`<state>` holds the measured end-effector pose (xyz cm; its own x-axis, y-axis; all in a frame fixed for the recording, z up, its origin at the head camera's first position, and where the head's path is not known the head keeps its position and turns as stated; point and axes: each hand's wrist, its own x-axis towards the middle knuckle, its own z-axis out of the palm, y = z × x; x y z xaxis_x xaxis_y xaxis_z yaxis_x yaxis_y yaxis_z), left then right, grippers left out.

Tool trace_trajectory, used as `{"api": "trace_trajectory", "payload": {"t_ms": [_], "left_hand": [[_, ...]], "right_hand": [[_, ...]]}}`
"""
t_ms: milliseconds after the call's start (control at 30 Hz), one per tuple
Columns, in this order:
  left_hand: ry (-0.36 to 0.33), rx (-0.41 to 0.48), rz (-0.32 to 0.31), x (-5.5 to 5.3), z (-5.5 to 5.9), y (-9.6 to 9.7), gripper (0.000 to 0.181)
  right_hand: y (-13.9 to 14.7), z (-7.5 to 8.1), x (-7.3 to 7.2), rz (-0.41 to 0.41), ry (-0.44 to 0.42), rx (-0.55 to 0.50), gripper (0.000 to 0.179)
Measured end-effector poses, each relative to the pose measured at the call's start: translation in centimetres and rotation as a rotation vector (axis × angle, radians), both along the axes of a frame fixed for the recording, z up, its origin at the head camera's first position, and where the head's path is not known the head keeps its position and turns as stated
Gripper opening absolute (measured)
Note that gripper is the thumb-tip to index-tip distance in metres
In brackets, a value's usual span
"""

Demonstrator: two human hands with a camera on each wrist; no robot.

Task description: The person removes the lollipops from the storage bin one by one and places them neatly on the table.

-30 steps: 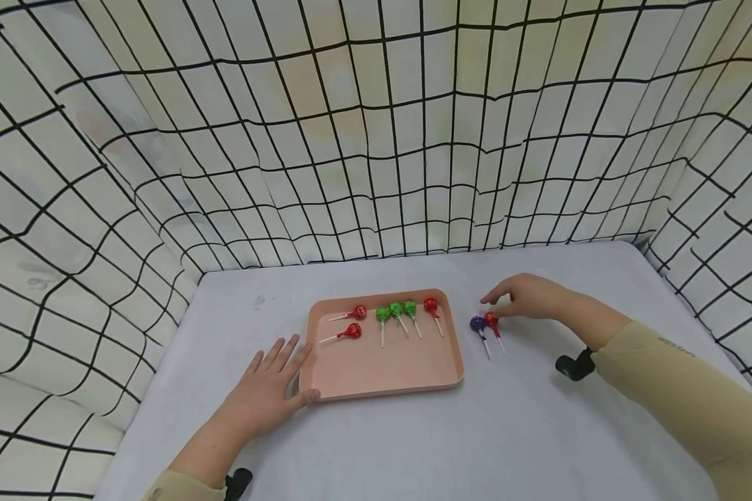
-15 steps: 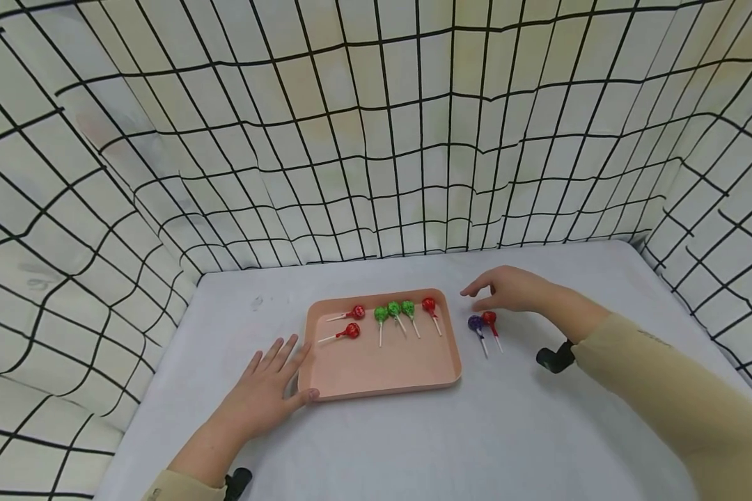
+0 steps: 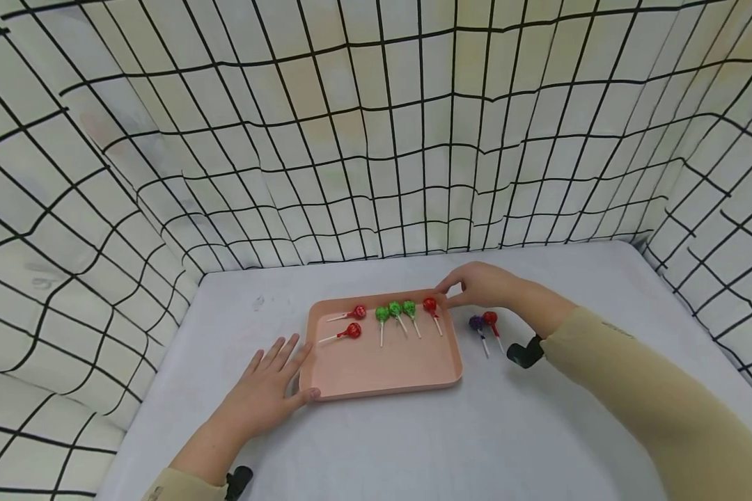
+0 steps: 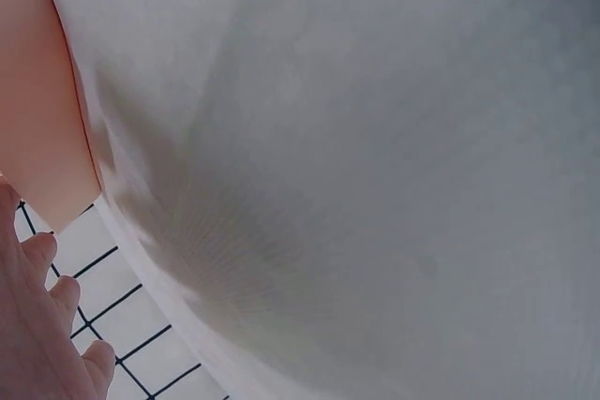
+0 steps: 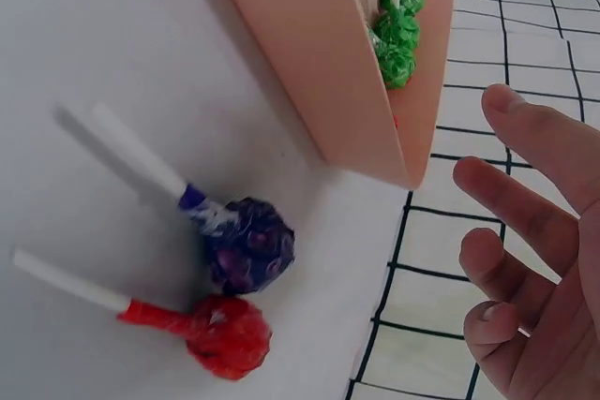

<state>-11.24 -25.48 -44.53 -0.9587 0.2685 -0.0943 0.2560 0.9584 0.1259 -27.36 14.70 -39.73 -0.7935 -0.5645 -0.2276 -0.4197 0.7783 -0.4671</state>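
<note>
A pink tray (image 3: 382, 376) lies on the white cloth. Inside it, in the head view, are two red lollipops (image 3: 354, 330) at the left, several green lollipops (image 3: 395, 308) at the back middle and one red lollipop (image 3: 430, 305) near the back right corner. My left hand (image 3: 266, 390), fingers spread, rests at the tray's left edge with the thumb by the front corner. My right hand (image 3: 485, 284) hovers at the back right corner, fingertips close to the single red lollipop. The right wrist view shows those fingers apart and holding nothing.
Right of the tray, beneath my right forearm, a purple lollipop (image 5: 248, 245) and another red lollipop (image 5: 230, 336) lie side by side on the cloth. A white wall with a black grid (image 3: 382, 146) rises behind the table and along both sides.
My right hand has moved left, from beside the purple and red lollipops on the cloth to the tray's back right corner. The left hand and the lollipops stay as they were.
</note>
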Motion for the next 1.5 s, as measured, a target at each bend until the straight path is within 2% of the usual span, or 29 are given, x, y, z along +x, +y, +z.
{"api": "trace_trajectory", "payload": {"t_ms": [233, 600, 833, 1500], "left_hand": [[-0.014, -0.001, 0.004, -0.1, 0.0, 0.2, 0.090], [-0.011, 0.007, 0.005, 0.0, -0.1, 0.2, 0.090], [-0.016, 0.004, 0.007, 0.0, -0.1, 0.2, 0.091], [-0.021, 0.008, 0.020, 0.0, 0.0, 0.2, 0.090]], "right_hand": [[-1.3, -0.1, -0.1, 0.032, 0.023, 0.034, 0.035], [-2.8, -0.9, -0.1, 0.070, 0.073, 0.178, 0.034], [-3.3, -1.4, -0.3, 0.083, 0.059, 0.220, 0.033], [-3.7, -2.2, -0.1, 0.080, 0.015, 0.174, 0.024]]}}
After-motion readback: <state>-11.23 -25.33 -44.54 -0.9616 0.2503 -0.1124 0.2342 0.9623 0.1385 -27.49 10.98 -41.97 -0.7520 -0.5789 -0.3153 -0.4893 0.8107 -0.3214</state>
